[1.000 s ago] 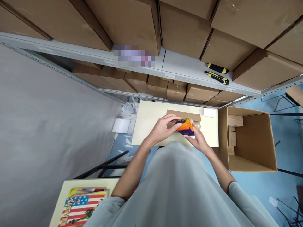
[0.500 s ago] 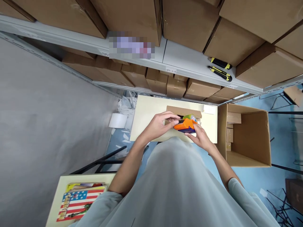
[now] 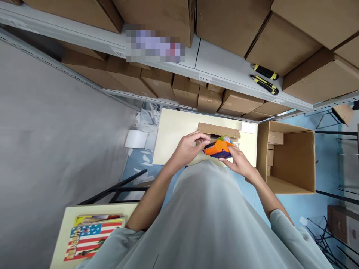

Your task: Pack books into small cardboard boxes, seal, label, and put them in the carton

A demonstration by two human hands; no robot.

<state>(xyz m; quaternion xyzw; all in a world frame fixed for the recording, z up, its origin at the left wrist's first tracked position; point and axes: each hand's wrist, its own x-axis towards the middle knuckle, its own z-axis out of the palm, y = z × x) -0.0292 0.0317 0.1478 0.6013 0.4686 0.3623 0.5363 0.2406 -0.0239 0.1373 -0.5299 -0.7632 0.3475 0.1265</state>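
Observation:
My right hand [image 3: 238,160] is closed on the right end of an orange and dark blue package [image 3: 220,148], its thumb underneath and its fingers on the side. At the package's left end, my left hand [image 3: 193,148] has its fingers curled towards the thumb; whatever lies between the fingertips is too small to make out. Just behind the package, a green item [image 3: 226,139] with a round pale end shows in part. It sits by a small opened cardboard box [image 3: 217,129] on the cream table [image 3: 174,129].
A large open carton [image 3: 294,160] with smaller boxes inside stands right of the table. Shelves of brown boxes [image 3: 224,26] rise ahead, with two utility knives [image 3: 265,79] on the ledge. Magazines [image 3: 94,239] lie on a side table at lower left. A white roll [image 3: 136,139] is near the wall.
My left hand has drawn slightly left and back from the package's top edge. The package has tilted a little in my right hand, and the whole view has shifted slightly.

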